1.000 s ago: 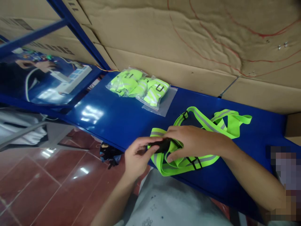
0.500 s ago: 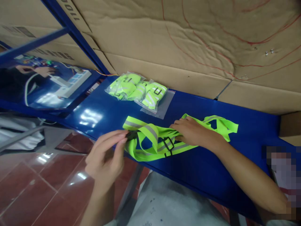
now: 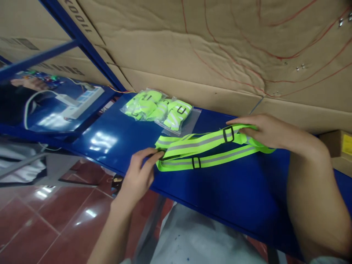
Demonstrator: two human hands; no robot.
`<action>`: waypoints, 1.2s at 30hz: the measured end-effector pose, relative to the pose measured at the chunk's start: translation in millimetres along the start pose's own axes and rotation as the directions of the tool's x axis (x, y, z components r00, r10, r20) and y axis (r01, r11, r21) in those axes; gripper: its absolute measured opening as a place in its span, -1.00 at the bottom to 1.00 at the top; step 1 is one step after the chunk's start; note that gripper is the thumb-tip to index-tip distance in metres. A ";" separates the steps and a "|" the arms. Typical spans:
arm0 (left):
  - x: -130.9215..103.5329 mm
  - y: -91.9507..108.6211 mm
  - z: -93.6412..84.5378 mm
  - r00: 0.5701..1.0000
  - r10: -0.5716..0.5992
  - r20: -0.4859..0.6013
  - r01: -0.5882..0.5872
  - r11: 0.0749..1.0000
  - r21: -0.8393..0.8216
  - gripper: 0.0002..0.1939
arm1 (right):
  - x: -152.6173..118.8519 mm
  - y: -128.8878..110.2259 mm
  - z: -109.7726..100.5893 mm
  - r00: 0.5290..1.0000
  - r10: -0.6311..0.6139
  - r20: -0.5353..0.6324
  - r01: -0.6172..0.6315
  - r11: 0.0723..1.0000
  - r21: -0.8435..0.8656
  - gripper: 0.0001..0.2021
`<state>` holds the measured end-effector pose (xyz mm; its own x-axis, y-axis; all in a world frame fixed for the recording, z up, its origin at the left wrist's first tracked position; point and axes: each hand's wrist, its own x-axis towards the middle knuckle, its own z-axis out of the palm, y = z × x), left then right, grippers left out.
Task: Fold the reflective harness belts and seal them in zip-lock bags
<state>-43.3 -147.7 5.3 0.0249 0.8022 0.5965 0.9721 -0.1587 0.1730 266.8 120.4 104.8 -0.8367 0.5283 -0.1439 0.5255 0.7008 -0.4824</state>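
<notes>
A neon-yellow reflective strap (image 3: 198,145) with a grey stripe stretches in long doubled lengths over the blue table. Two black slide adjusters (image 3: 228,134) sit along it. At its left end, my left hand (image 3: 141,174) pinches the strap beside a dark buckle (image 3: 162,152), partly hidden by my fingers. My right hand (image 3: 272,132) is closed around the strap's right end, its index finger reaching out along the upper band. Folds of the strap hang below that palm, and the thumb is mostly hidden.
Several bagged yellow straps (image 3: 156,108) lie near the cardboard wall (image 3: 176,79). A white power strip (image 3: 85,102) rests beyond the blue frame post (image 3: 90,47), near another person's hand (image 3: 31,83). A cardboard box (image 3: 339,150) stands at right. The table's front edge is close to my lap.
My right hand has moved right and away from me, drawing the bunched strap into long, straighter lengths. My left hand has shifted slightly right, keeping its pinch at the buckle end.
</notes>
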 end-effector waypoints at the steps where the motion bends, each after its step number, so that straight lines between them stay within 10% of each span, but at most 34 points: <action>1: -1.7 1.9 5.4 0.999 0.037 0.025 -0.037 0.999 0.002 -0.54 | -4.1 1.5 -3.2 1.000 0.007 -0.003 -0.007 1.000 0.004 -0.53; 10: -13.2 25.1 16.9 0.951 0.168 0.259 -0.200 0.975 0.101 -0.70 | -23.4 4.6 17.2 0.992 0.123 -0.012 -0.120 0.938 -0.326 -0.43; 15: -16.8 27.6 16.2 0.966 0.101 0.239 -0.139 0.979 0.149 -0.69 | -10.4 -12.5 67.0 0.987 -0.117 -0.113 0.090 0.971 -0.223 -0.45; 20: -13.7 17.9 2.5 0.982 0.096 0.162 -0.118 0.984 0.134 -0.71 | 8.3 -3.3 101.4 0.979 -0.201 0.039 0.205 0.968 -0.147 -0.49; 28: 3.1 4.8 -25.5 0.960 0.095 0.262 -0.125 0.987 0.102 -0.65 | -17.8 6.1 62.3 0.980 -0.113 -0.165 0.087 0.984 -0.154 -0.66; 36: 10.4 1.9 -23.5 0.994 0.013 0.108 -0.010 0.999 -0.034 -0.60 | -56.9 0.2 69.4 0.988 -0.017 0.155 -0.002 0.993 0.118 -0.56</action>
<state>-46.7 -153.2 30.3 0.0630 0.8576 0.5105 0.9632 -0.1862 0.1938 303.9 57.2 53.0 -0.8593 0.4355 -0.2683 0.5049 0.6383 -0.5811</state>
